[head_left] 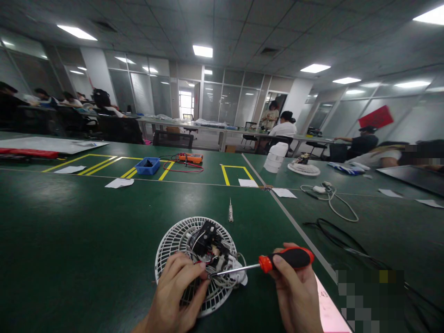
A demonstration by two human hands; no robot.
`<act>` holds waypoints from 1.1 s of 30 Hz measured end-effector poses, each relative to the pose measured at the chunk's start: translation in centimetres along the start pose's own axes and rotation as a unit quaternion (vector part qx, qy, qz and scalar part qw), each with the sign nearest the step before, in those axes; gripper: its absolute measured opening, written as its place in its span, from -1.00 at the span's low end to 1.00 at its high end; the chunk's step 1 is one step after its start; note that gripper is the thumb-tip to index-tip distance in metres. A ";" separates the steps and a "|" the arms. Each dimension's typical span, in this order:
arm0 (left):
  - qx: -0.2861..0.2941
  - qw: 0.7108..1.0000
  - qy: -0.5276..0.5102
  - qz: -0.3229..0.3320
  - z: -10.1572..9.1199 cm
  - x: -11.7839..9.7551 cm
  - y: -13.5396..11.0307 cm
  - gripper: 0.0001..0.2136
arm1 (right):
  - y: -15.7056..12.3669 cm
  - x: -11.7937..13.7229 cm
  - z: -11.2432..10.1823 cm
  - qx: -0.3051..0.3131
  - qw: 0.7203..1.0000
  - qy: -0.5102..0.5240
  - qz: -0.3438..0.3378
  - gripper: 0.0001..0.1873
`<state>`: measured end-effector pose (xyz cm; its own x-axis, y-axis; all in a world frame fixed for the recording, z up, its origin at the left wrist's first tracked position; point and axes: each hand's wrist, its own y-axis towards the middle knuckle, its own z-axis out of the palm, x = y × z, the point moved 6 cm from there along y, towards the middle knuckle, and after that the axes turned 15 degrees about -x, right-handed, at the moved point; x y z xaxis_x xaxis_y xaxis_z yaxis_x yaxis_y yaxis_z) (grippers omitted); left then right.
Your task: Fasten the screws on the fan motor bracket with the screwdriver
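Note:
A round white fan grille (173,240) lies on the green table in front of me, with a black motor block and a tangle of white wires (211,252) on top of it. My left hand (176,296) rests on the grille, fingers pinched on the wired part. My right hand (294,286) is wrapped round the red and black handle of a screwdriver (277,261). Its metal shaft points left and its tip meets the wired part beside my left fingers.
A small silver tool (231,211) lies beyond the grille. Farther back are a blue tray (147,165), an orange multimeter (190,158) with red leads, paper slips, a white fan housing (276,157), another grille (304,169) and cables (333,199). People sit at tables behind.

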<state>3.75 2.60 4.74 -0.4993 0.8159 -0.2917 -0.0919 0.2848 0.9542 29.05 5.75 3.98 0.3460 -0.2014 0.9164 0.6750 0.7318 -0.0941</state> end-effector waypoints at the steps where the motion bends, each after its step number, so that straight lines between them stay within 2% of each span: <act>1: 0.000 1.000 0.000 -0.002 0.0 0.0 0.0 -0.55 | 0.0 -0.1 0.0 -0.001 1.000 0.000 0.003 -0.41; 8: 0.005 1.000 -0.017 -0.004 0.2 0.2 0.0 -0.55 | 0.4 -0.6 0.0 0.001 1.000 -0.006 0.014 -0.43; 12: 0.002 1.000 -0.022 0.000 0.2 0.0 0.1 -0.58 | 0.4 -0.5 0.1 -0.018 1.000 -0.002 0.025 -0.39; 21: -0.006 1.000 0.002 0.007 -0.1 -0.2 0.4 -0.64 | 0.3 -0.4 -0.1 -0.009 1.000 -0.011 0.004 -0.39; 29: -0.007 1.000 -0.002 0.007 -0.2 -0.1 0.3 -0.54 | -0.8 0.3 0.1 -0.002 1.000 -0.002 -0.014 -0.48; 33: -0.005 1.000 0.003 0.010 -0.3 -0.1 0.3 -0.54 | -1.6 0.9 0.6 0.014 0.999 0.006 -0.028 -0.51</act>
<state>3.52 2.48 5.10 -0.5063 0.8180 -0.2730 -0.0901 0.2647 0.9601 27.93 4.82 5.18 0.3163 -0.2501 0.9151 0.6750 0.7371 -0.0319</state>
